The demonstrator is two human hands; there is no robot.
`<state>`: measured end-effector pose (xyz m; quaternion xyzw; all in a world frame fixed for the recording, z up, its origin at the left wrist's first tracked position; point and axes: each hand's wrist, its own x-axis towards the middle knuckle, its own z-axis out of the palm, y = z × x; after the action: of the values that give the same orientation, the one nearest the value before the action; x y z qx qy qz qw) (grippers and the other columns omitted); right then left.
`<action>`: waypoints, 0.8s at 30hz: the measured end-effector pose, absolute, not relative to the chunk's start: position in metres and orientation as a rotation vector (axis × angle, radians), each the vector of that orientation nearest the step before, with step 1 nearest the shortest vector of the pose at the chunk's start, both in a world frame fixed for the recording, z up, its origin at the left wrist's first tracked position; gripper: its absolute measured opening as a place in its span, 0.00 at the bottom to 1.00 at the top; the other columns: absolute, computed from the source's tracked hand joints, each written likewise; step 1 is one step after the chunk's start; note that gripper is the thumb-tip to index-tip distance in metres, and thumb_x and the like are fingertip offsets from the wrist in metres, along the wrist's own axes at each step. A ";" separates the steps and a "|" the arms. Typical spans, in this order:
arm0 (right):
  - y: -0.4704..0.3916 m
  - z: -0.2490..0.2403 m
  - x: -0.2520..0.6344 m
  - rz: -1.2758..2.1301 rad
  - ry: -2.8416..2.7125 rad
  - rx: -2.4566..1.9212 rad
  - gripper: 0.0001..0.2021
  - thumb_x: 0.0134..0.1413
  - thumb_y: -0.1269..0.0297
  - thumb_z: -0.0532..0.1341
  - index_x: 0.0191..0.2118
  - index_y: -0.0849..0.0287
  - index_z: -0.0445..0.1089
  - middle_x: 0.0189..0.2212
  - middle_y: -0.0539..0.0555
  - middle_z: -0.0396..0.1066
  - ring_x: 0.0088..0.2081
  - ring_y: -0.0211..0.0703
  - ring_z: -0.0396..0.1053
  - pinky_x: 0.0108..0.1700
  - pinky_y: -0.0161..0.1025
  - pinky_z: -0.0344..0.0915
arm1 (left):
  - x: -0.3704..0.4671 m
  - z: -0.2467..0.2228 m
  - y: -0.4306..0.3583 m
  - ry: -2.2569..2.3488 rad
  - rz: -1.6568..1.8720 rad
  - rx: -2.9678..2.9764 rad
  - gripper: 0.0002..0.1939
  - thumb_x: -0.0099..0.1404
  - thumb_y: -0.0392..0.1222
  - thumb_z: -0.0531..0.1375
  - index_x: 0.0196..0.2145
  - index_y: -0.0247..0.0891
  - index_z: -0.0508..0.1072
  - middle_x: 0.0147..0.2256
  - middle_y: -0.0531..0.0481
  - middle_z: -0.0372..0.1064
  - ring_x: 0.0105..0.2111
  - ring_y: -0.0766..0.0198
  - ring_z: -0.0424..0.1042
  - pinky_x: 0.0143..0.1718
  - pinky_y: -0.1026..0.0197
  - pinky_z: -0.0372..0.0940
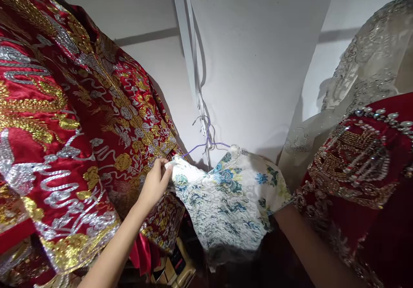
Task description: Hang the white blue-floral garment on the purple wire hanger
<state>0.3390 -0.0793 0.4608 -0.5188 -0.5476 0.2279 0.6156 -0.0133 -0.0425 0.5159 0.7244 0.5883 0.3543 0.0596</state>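
A white short-sleeved blouse (222, 193) with blue and green flowers is draped on a purple wire hanger (209, 141), in the middle of the view. The hanger's hook sits by a white strap (193, 56) that runs down the wall. My left hand (158, 174) pinches the blouse at its left shoulder, by the hanger's end. My right forearm (300, 232) reaches to the right sleeve's opening. The right hand itself is hidden by the fabric, so its fingers do not show.
A red jacket (106, 103) with gold and silver embroidery hangs close on the left. On the right are a red beaded dress (355, 172) and a sheer whitish sequined garment (364, 64). A pale wall (258, 64) stands behind. Partly seen boxes (172, 271) lie low down.
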 end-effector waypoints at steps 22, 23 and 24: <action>-0.152 0.468 0.331 0.593 -0.637 -1.090 0.14 0.52 0.48 0.62 0.33 0.55 0.68 0.26 0.50 0.68 0.27 0.43 0.68 0.25 0.36 0.63 | 0.033 0.519 -0.058 1.702 1.436 2.567 0.39 0.58 0.43 0.63 0.65 0.46 0.55 0.65 0.39 0.52 0.67 0.41 0.46 0.66 0.34 0.36; -0.168 0.459 0.322 0.640 -0.729 -1.110 0.15 0.54 0.47 0.61 0.34 0.54 0.69 0.26 0.51 0.68 0.28 0.44 0.67 0.26 0.37 0.63 | 0.036 0.507 -0.056 1.681 1.366 2.625 0.40 0.58 0.42 0.63 0.66 0.46 0.53 0.63 0.38 0.54 0.66 0.41 0.49 0.66 0.33 0.34; -0.183 0.451 0.314 0.701 -0.836 -1.131 0.16 0.55 0.45 0.61 0.34 0.53 0.70 0.26 0.52 0.68 0.28 0.45 0.67 0.27 0.37 0.64 | 0.039 0.495 -0.054 1.631 1.325 2.649 0.40 0.59 0.42 0.62 0.66 0.44 0.53 0.60 0.37 0.58 0.63 0.42 0.53 0.66 0.32 0.36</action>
<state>0.3141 -0.1832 0.4509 -0.5092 -0.3762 0.3157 0.7068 0.0392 -0.0535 0.4949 0.7779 0.4789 0.3890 -0.1192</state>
